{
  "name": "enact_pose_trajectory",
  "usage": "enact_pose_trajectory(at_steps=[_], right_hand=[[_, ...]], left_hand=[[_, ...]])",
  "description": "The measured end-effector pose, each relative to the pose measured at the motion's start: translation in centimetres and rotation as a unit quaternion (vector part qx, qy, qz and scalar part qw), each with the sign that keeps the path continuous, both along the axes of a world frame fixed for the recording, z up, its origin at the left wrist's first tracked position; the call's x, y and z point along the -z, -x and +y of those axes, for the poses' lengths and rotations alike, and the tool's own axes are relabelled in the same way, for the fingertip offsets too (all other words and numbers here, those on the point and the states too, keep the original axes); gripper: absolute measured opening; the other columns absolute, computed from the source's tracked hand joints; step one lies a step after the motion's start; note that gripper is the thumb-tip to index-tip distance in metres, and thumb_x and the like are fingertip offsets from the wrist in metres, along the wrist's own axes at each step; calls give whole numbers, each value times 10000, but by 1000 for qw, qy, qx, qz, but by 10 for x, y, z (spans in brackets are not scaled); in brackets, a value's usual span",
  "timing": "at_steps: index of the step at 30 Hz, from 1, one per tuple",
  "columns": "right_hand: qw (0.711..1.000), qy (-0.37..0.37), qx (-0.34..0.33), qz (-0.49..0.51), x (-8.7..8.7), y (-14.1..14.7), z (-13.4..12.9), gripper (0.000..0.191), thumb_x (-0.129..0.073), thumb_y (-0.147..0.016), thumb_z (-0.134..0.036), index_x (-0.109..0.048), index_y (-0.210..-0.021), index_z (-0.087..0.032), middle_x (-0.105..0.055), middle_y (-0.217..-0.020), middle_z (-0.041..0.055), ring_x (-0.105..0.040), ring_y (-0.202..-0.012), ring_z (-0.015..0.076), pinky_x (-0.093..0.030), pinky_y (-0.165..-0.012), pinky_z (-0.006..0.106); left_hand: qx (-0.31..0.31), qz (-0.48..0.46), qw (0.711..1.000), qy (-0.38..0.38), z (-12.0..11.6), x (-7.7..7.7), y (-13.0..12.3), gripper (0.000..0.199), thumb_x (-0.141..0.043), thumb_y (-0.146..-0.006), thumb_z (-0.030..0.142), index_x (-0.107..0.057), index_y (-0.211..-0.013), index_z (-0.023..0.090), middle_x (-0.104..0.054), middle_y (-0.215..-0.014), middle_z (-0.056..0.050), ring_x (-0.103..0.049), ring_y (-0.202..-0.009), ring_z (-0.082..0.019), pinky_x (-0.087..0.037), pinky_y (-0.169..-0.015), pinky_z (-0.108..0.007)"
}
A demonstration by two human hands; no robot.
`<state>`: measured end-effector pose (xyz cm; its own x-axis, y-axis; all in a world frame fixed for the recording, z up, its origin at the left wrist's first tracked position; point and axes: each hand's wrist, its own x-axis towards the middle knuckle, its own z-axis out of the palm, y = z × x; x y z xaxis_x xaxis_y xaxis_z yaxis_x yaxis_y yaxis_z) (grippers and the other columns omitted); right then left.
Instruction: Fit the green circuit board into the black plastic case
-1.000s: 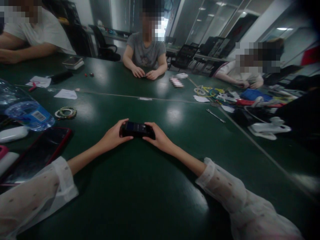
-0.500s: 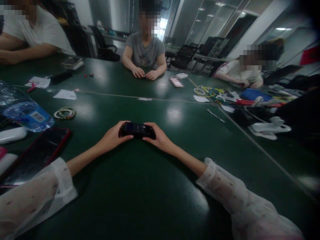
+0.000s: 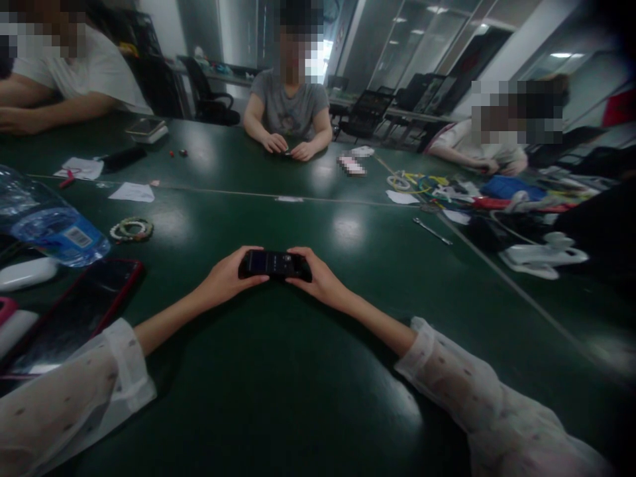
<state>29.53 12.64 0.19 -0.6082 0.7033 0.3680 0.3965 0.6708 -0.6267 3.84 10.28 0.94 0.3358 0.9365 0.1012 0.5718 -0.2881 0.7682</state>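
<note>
Device (image 3: 273, 264) (black) between left fingers (image 3: 254, 283) and right fingers (image 3: 301, 284), both clamped on ends.

My dark green bench (image 3: 298, 397) carries beaded bracelets (image 3: 130, 237): left of them a clear bottle (image 3: 54, 222), on their near side a red-edged phone (image 3: 74, 311), just beyond them white paper (image 3: 132, 192), well right of them a slim metal tool (image 3: 432, 230).

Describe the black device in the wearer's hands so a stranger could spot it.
On the broad dark-green glossy table, follow the sheer white spotted sleeves inward to the left hand and right hand. Between them is a small black oblong device, one end in each hand, its dark screen showing pale marks. Unlike the red-edged black phone lying at left, it is gripped.
</note>
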Motion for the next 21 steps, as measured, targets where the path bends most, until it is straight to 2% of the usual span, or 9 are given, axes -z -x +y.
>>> enact_pose_trajectory(at_steps=[6, 21], right_hand=[[1000, -2, -5, 9, -1, 1, -1, 566, -673, -813, -200, -379, -1295, -245, -536, -1220, 80, -548, -1146, 237, -467, -992, 483], [1000, 5, -2, 9, -1, 2, -1, 565, -677, -808, -191, -386, -1289, -249, -537, -1223, 75, -550, -1150, 233, -465, -995, 488]], left_hand=[[6, 6, 1000, -18, 2, 3, 1, 602, -690, -779, 378, -442, -1313, 254, -564, -1278, -86, -547, -1172, -276, -443, -965, -493], [15, 7, 1000, 0, 2, 2, 2, 603, -689, -777, 373, -437, -1315, 267, -551, -1296, -87, -530, -1197, -284, -425, -982, -508]])
